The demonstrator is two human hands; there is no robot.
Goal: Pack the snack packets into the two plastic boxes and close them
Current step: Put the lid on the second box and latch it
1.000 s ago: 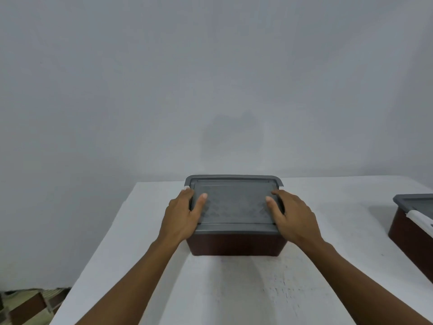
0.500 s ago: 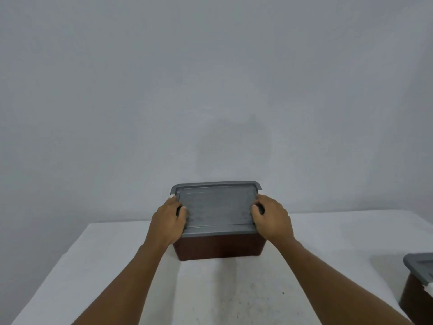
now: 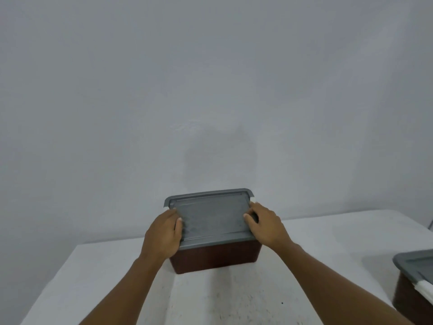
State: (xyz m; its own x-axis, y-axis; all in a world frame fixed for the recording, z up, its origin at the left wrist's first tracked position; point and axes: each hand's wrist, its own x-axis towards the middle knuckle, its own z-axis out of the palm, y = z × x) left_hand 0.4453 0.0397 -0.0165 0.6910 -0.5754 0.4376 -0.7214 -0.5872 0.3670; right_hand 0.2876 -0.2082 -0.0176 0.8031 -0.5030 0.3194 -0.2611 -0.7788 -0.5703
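A brown plastic box [image 3: 218, 258] with a grey lid [image 3: 210, 214] on top stands on the white table [image 3: 93, 277], a little left of centre. My left hand [image 3: 161, 233] grips the lid's left edge, thumb on top and fingers curled round the side. My right hand [image 3: 267, 225] grips the lid's right edge the same way. A second brown box [image 3: 410, 299] with a grey lid [image 3: 414, 263] and a white clip sits cut off at the right border. No snack packets are in sight.
A plain pale wall [image 3: 210, 90] rises right behind the table. The table's left edge runs diagonally at the lower left, and its far right corner shows near the frame's right side.
My hands have shifted from lying flat on the lid to gripping its two short edges. The box now sits slightly turned, and the view has tilted upward.
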